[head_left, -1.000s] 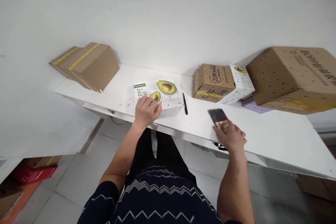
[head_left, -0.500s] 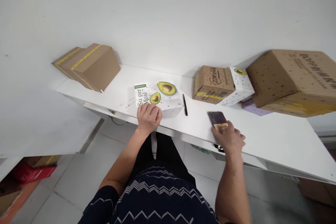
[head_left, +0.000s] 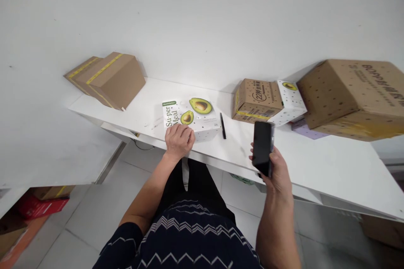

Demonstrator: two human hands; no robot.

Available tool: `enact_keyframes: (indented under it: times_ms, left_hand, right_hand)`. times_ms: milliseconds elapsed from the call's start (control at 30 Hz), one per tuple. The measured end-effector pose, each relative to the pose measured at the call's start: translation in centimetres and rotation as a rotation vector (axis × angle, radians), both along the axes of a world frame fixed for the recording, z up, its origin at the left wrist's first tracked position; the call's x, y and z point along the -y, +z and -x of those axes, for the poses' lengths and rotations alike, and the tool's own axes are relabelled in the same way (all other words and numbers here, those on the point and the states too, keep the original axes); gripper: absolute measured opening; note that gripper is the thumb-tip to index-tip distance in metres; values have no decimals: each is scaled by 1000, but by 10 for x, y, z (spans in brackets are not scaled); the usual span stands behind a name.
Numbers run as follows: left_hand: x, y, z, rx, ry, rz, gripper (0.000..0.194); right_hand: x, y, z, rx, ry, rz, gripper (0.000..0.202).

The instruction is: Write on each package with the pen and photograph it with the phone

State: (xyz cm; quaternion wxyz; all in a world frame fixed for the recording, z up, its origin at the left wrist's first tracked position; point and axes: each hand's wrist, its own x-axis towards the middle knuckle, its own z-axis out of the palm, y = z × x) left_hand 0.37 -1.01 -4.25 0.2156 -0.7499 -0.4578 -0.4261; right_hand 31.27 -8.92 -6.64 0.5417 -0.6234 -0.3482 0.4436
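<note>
White desk (head_left: 331, 159) along a plain wall: the phone (head_left: 261, 147), back side uppermost half a second earlier, is now turned with its dark screen showing, while the box (head_left: 205, 122) and pen (head_left: 223, 126) lie as before. Phone sits in the right hand (head_left: 280, 172), well apart from the left, fingers and thumb closed around its edges. Left hand (head_left: 179, 139), fingers curled, touches the box's near edge; cannot tell whether it grips.

White avocado box (head_left: 198, 120): "Su-per Meal". Small carton (head_left: 257, 97): "22". Large carton (head_left: 333, 92): "BOPP".
</note>
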Motion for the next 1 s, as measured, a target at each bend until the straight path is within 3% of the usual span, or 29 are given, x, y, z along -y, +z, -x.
enact_keyframes:
  times_ms: [200,433,667,1000]
  left_hand:
    - [0,-3,0,7,-3,30,11]
    - [1,1,-2,9,5,-17,10]
    - [3,1,0,7,9,5,11]
    - [2,0,2,-4,-3,12,29]
  right_hand:
    - [-1,27,53,-524,168,-135,85]
    - [4,29,114,-1184,479,14,62]
    - [0,42,145,-1265,621,151,64]
    - [-13,48,155,-1224,670,144,66]
